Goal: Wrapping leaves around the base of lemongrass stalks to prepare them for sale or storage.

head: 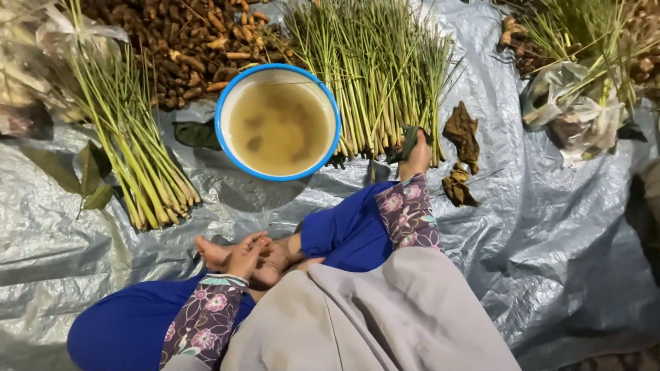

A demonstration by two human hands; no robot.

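Note:
I sit cross-legged on a silver tarp [536, 227]. My right hand [416, 159] reaches forward to the cut ends of a lemongrass pile [375, 75] and is closed on a dark green leaf [410, 139]. My left hand [246, 257] rests on my bare foot [213, 253], fingers loosely spread, holding nothing. A blue-rimmed white bowl [227, 103] of cloudy brown water stands just left of my right hand.
A second lemongrass bundle [127, 130] lies at left with loose green leaves [89, 175] beside it. A heap of brown roots [189, 41] sits at the back. Brown dried leaf scraps [460, 137] lie right of my hand. More stalks and plastic bags [577, 110] lie at right.

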